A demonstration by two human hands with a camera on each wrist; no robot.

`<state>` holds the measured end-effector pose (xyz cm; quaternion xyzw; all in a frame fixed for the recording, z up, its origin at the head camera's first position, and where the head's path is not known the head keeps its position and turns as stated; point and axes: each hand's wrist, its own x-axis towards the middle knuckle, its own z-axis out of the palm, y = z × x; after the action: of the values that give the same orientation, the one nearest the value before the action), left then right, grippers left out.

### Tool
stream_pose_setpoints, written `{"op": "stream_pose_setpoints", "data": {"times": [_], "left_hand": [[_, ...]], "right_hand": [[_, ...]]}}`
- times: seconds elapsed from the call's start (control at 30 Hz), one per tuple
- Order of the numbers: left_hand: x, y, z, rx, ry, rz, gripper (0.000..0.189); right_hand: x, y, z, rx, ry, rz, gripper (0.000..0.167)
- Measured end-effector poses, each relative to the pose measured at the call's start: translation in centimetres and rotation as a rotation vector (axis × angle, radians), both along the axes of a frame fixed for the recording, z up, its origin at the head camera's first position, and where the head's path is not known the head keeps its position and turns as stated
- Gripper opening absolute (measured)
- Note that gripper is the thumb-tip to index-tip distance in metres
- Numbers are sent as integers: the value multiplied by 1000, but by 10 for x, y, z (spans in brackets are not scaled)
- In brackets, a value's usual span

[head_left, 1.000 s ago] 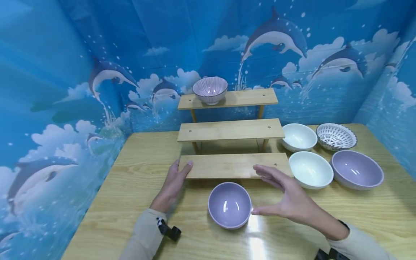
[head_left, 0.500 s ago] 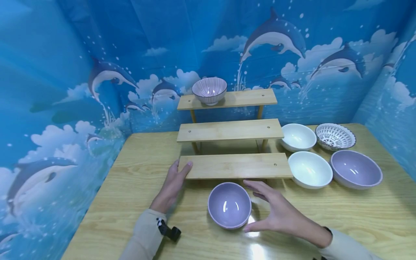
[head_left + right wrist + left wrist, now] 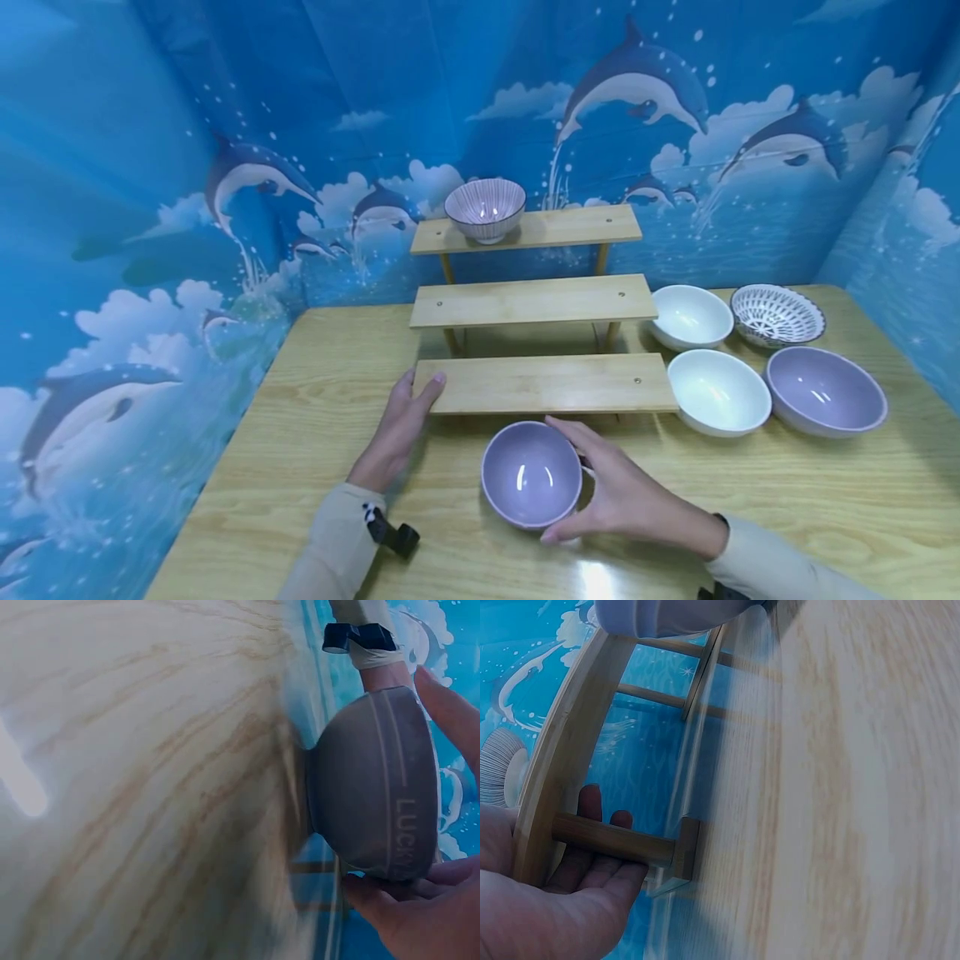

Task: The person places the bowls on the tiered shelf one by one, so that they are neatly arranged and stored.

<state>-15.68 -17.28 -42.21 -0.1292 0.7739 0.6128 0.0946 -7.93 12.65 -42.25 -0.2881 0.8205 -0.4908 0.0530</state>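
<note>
One glossy lilac bowl is sitting upright on the table, just before the three-tier wooden stand. The right hand is curling round it, fingers hiding part of its wall; whether the thumb is touching, I cannot tell. The left hand is pinching the stand's front shelf. Pale lettering is spelling "LUCKY" on the bowl.
</note>
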Motion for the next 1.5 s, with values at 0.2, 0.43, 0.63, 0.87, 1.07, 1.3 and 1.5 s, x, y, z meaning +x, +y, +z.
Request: {"op": "stream_pose_setpoints", "data": {"times": [0.2, 0.43, 0.63, 0.87, 1.07, 1.3, 1.5], "left_hand": [[-1, 0, 1, 8, 0, 5, 100], [-2, 1, 0, 8, -6, 12, 96], [-1, 1, 0, 14, 11, -4, 94], [-1, 2, 0, -1, -13, 17, 95], [-2, 1, 0, 7, 10, 4, 94], [-1, 2, 0, 26, 25, 1, 92], [-1, 2, 1, 35, 34, 1, 91]], "right_hand": [[-2, -5, -6, 1, 14, -11, 131], [-4, -8, -9, -21, 2, -17, 127], [-4, -9, -11, -41, 2, -15, 121], [-3, -11, -9, -43, -18, 6, 119], [0, -11, 0, -37, -6, 19, 118], [-1, -8, 23, -40, 70, 27, 117], [-6, -2, 48, -23, 124, -11, 119]]}}
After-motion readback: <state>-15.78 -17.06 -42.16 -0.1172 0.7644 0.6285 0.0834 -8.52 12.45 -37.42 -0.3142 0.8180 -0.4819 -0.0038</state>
